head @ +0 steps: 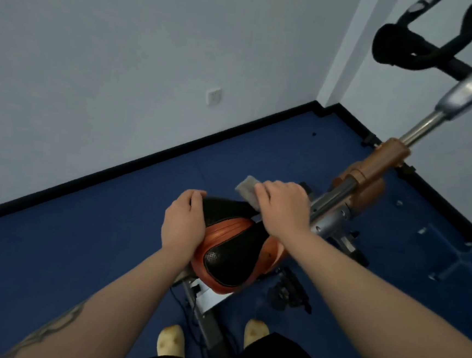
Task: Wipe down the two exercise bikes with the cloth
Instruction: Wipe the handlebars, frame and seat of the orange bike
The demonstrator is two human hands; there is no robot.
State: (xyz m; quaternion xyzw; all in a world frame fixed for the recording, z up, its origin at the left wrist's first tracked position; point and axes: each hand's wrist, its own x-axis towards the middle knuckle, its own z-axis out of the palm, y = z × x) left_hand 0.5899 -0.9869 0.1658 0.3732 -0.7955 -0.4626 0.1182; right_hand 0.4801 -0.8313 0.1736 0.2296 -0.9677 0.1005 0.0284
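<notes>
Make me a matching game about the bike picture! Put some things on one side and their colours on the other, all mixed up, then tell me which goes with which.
Things:
1. cloth
2. saddle
3. floor
4. handlebars

Colours:
A. blue
B. orange and black
C. all black
D. grey

Pairs: 1-D, 2-B, 3-A, 4-C.

The right hand presses the cloth down at the saddle's front, and the left hand holds the saddle's side.
</notes>
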